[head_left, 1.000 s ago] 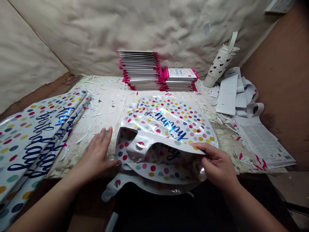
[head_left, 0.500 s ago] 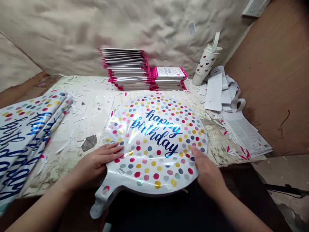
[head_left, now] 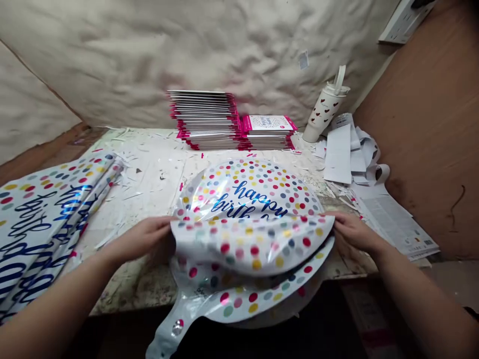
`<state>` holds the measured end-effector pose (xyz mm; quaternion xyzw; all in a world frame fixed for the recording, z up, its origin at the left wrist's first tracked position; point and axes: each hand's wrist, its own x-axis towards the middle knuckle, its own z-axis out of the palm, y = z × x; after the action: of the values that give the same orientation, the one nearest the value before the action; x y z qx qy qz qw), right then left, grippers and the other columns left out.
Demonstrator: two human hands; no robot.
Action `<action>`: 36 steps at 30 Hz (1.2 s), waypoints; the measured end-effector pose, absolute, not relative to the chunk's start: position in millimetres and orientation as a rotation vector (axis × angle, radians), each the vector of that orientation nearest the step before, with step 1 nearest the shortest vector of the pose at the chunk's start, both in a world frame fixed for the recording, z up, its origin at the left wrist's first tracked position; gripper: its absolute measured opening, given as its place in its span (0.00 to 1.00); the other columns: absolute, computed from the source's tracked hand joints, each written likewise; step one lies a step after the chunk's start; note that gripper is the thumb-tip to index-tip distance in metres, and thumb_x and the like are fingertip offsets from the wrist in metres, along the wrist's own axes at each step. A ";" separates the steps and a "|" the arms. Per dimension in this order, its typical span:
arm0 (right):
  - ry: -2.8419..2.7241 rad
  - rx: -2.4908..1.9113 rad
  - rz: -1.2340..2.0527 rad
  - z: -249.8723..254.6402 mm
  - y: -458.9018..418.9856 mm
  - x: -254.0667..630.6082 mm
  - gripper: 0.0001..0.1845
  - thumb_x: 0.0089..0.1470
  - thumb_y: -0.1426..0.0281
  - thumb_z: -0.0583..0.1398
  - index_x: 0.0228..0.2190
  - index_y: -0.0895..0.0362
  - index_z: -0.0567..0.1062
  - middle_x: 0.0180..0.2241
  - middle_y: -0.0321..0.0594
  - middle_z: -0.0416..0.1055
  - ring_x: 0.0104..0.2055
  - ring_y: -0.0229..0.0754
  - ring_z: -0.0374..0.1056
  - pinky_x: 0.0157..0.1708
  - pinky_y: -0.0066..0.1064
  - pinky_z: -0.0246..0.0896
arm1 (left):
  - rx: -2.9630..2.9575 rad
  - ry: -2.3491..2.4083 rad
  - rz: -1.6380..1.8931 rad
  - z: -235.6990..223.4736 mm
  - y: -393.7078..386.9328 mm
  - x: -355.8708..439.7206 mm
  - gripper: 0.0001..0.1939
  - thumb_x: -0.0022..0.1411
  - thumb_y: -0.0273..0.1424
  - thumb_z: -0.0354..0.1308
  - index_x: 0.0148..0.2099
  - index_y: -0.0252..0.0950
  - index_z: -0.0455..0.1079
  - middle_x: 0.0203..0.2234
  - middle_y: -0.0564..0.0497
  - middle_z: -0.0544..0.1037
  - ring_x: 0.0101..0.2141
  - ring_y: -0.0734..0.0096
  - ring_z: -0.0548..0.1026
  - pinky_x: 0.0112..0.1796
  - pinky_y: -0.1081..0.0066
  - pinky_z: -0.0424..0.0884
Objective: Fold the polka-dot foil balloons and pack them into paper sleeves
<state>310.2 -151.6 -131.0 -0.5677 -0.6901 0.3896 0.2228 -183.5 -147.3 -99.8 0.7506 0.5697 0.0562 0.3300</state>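
A flat foil balloon [head_left: 258, 244], white with coloured dots and blue "happy birthday" lettering, lies at the table's front edge. My left hand [head_left: 151, 234] pinches its left edge. Opposite, my right hand [head_left: 354, 232] has the right edge between thumb and fingers. Between the hands the foil is raised in a fold that covers the lower lettering. Beneath it shows another dotted foil balloon [head_left: 254, 301], whose front edge overhangs the table. A silvery balloon neck [head_left: 168, 326] hangs down at the front left.
More foil balloons [head_left: 41, 229] lie folded at the left. At the back stand a tall stack of pink-edged packets [head_left: 209, 122] and a lower stack [head_left: 269, 132]. To the right are a white tumbler [head_left: 324, 112], paper strips [head_left: 339, 154] and a printed sheet [head_left: 392, 219]. Paper scraps litter the table [head_left: 149, 164].
Both hands have gone from resting on the balloon to gripping its two side edges. The near part of the foil is now lifted and folded. The view has shifted slightly.
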 end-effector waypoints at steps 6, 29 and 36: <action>-1.476 -1.882 1.289 -130.3 -91.8 285.3 0.19 0.46 0.54 0.58 0.22 0.58 0.70 0.19 0.37 0.69 0.20 0.38 0.65 0.19 0.28 0.60 | 2.059 2.041 0.350 -100.5 -119.1 -138.9 0.21 0.62 0.41 0.44 0.44 0.33 0.71 0.36 0.42 0.77 0.43 0.51 0.72 0.44 0.53 0.67; -2.602 -1.384 0.325 -115.3 -112.3 107.8 0.37 0.56 0.50 0.47 0.58 0.61 0.55 0.62 0.49 0.47 0.63 0.50 0.41 0.60 0.42 0.38 | 2.352 1.969 -0.123 -141.6 -180.5 -95.0 0.31 0.60 0.54 0.39 0.64 0.54 0.44 0.64 0.39 0.42 0.60 0.34 0.40 0.48 0.34 0.46; -2.458 -1.998 0.362 -148.8 -153.7 215.3 0.46 0.53 0.43 0.41 0.62 0.61 0.44 0.64 0.49 0.38 0.65 0.52 0.36 0.60 0.52 0.29 | 2.395 1.940 -0.068 -147.0 -178.6 -98.6 0.31 0.59 0.55 0.38 0.63 0.56 0.43 0.64 0.39 0.42 0.60 0.32 0.42 0.46 0.32 0.45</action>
<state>215.3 -153.7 -148.8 -0.6265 -0.7708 0.1136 -0.0230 -98.6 -178.6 -147.0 0.7765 0.6290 -0.0220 0.0295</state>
